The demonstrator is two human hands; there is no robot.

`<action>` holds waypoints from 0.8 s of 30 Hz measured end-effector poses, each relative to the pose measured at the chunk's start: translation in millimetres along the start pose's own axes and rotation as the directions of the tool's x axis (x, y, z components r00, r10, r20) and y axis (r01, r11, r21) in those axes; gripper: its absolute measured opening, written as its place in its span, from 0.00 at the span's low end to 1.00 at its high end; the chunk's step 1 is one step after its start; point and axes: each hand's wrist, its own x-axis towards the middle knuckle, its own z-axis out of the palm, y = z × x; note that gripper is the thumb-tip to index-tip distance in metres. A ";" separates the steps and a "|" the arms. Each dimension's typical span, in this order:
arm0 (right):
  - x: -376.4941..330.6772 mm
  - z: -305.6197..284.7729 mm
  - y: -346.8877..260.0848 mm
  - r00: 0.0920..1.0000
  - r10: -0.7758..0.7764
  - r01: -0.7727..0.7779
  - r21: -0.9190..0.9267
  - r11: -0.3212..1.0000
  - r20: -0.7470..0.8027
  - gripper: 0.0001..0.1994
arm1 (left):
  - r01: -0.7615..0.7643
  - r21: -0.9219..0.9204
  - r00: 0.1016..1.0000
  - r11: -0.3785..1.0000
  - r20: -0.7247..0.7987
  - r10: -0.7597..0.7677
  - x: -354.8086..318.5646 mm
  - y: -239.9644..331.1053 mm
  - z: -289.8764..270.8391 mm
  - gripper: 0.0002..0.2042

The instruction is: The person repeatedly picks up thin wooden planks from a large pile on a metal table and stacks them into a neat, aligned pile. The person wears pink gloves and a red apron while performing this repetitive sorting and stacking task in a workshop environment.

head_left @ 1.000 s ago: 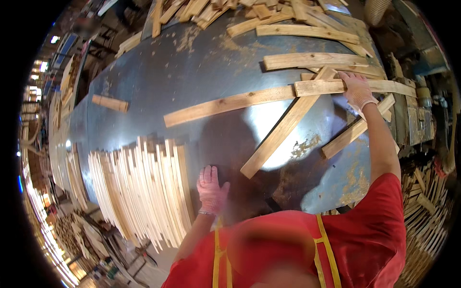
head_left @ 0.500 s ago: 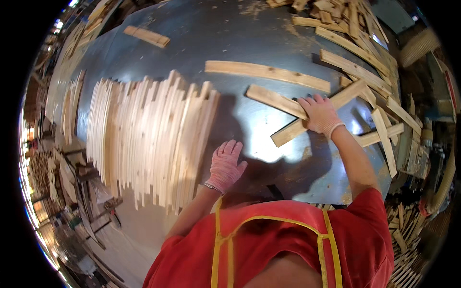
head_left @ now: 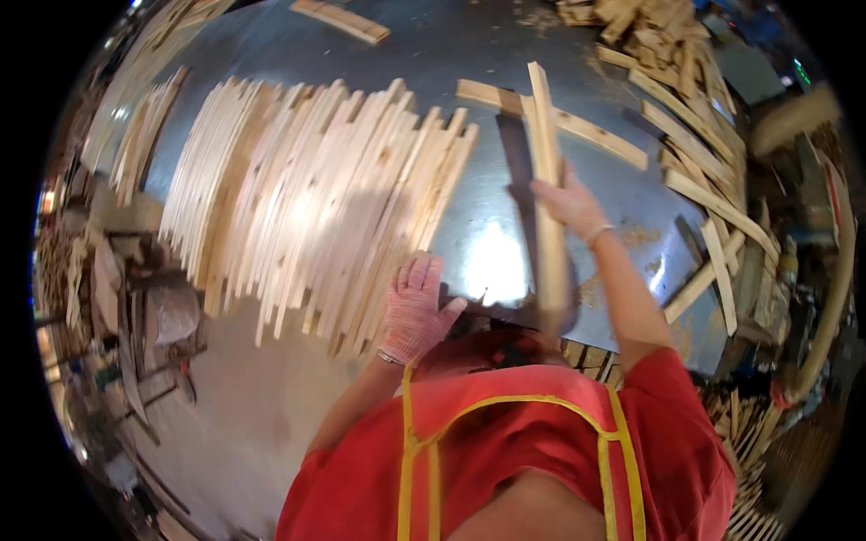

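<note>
In my right hand (head_left: 572, 207), gloved, is a wooden slat (head_left: 545, 153) gripped near its middle, its length running away from me above the table. Its near end is blurred, and I cannot tell whether a second slat lies against it. My left hand (head_left: 417, 307), in a pinkish knit glove, is at the table's near edge with thumb apart and fingers stretched. It is beside the near right corner of a wide row of pale slats (head_left: 307, 198) laid side by side. Another slat (head_left: 600, 140) lies crosswise on the table behind the held one.
Loose slats (head_left: 686, 135) lie crossed along the right side of the dark table (head_left: 433, 45), with a heap of offcuts (head_left: 654, 27) at the far right. A short board (head_left: 341, 20) lies at the back. A smaller slat bundle (head_left: 149, 135) is at the left edge.
My right hand has lifted wood from the crossed pieces and swung it left, turning it lengthwise. My left hand stays by the row's near right corner. The whole view has shifted.
</note>
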 end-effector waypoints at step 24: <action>110.8 -285.6 263.0 0.949 -0.026 -0.266 -0.844 0.465 -0.314 0.23 | -0.134 0.449 0.988 0.883 -0.013 0.156 43.9 -5.6 45.1 0.27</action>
